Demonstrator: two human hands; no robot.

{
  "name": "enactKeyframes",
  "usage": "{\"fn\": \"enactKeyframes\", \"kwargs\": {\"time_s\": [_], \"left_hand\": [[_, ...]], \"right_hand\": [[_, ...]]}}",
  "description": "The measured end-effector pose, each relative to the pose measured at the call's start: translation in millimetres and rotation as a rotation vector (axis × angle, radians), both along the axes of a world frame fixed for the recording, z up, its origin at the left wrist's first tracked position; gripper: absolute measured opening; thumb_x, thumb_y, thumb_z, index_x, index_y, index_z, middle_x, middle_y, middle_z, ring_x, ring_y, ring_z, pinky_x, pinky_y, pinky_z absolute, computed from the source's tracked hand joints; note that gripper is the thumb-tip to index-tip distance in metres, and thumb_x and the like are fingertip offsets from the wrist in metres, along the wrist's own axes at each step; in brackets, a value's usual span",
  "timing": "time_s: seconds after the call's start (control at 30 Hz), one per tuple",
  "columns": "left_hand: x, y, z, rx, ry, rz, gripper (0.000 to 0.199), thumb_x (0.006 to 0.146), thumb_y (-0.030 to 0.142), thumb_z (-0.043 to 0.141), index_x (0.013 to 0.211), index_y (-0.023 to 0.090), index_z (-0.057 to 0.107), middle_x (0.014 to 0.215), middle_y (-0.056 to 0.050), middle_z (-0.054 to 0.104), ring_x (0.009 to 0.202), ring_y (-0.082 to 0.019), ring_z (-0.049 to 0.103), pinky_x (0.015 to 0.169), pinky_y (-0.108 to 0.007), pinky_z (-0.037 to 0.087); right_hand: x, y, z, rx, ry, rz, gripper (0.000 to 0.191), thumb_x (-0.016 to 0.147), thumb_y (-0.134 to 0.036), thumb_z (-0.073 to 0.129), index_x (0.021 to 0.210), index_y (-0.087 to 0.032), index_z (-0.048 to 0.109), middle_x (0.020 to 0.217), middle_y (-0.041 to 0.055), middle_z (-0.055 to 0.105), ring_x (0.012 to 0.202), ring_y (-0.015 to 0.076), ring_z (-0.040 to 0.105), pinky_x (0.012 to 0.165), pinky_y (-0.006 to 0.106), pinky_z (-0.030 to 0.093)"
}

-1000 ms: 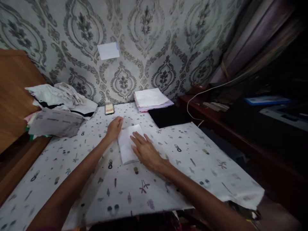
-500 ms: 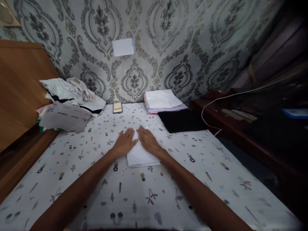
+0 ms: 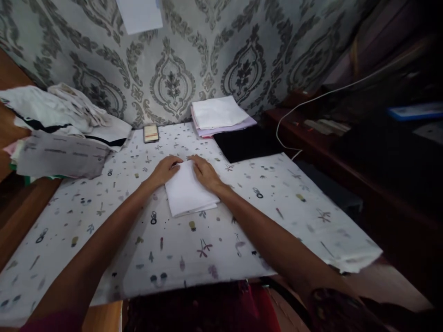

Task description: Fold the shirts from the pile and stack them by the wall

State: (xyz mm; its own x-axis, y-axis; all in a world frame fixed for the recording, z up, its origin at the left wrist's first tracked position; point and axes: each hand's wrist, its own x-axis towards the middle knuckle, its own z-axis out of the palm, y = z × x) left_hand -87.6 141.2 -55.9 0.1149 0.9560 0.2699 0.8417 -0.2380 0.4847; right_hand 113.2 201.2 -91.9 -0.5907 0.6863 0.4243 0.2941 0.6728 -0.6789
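A folded white cloth (image 3: 188, 190) lies on the patterned sheet between my two hands, its loose layers showing along the near edge. At its far left corner my left hand (image 3: 166, 170) has the fingers bent and the thumb close to them, gripping the cloth's edge. My right hand (image 3: 206, 175) holds the far right side, fingers curled over the top edge. Part of the cloth's right side is hidden under this hand.
Crumpled clothes (image 3: 65, 150) are heaped at the left. Toward the wall stand a small framed card (image 3: 151, 133) and a stack of folded cloths (image 3: 221, 113). A black cloth (image 3: 247, 143) lies before the stack. A white cable (image 3: 311, 103) crosses the dark furniture at right.
My hands have gone from lying flat on the white cloth to gripping its far corners. The camera view has tilted down and turned right.
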Motion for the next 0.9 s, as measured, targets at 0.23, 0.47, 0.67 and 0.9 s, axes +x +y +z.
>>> {"fn": "enactKeyframes", "kwargs": {"time_s": [0.23, 0.47, 0.67, 0.9], "left_hand": [[4, 7, 7.1, -0.072, 0.071, 0.097, 0.019, 0.083, 0.022, 0.052, 0.088, 0.019, 0.069, 0.089, -0.005, 0.07, 0.085, -0.021, 0.06, 0.084, -0.035, 0.046], [7, 8, 16.4, -0.071, 0.062, 0.051, 0.026, 0.087, 0.024, 0.043, 0.09, 0.019, 0.069, 0.083, -0.003, 0.071, 0.078, -0.018, 0.061, 0.075, -0.028, 0.045], [11, 8, 24.0, -0.144, 0.077, 0.043, 0.022, 0.084, 0.03, 0.049, 0.088, 0.018, 0.068, 0.076, 0.0, 0.067, 0.073, -0.017, 0.057, 0.069, -0.027, 0.042], [12, 22, 29.8, -0.245, 0.105, 0.088, 0.03, 0.09, 0.03, 0.039, 0.07, 0.018, 0.058, 0.071, -0.001, 0.062, 0.071, -0.017, 0.054, 0.068, -0.027, 0.042]], "right_hand": [[-2, 6, 7.0, -0.067, -0.084, -0.075, 0.047, 0.093, -0.017, 0.04, 0.137, -0.013, 0.054, 0.142, 0.0124, 0.055, 0.135, 0.0239, 0.046, 0.117, 0.042, 0.032], [-6, 22, 18.2, -0.118, -0.145, -0.18, 0.035, 0.083, -0.02, 0.055, 0.116, -0.011, 0.063, 0.122, 0.0176, 0.062, 0.115, 0.0286, 0.055, 0.104, 0.045, 0.043], [-7, 24, 27.8, -0.124, -0.103, -0.204, 0.01, 0.079, -0.014, 0.054, 0.082, -0.019, 0.062, 0.091, 0.0065, 0.065, 0.093, 0.0217, 0.059, 0.089, 0.036, 0.047], [-3, 14, 36.9, -0.144, 0.008, -0.24, 0.012, 0.086, -0.022, 0.05, 0.091, -0.02, 0.06, 0.081, -0.0004, 0.062, 0.079, 0.0171, 0.057, 0.075, 0.028, 0.044]]}}
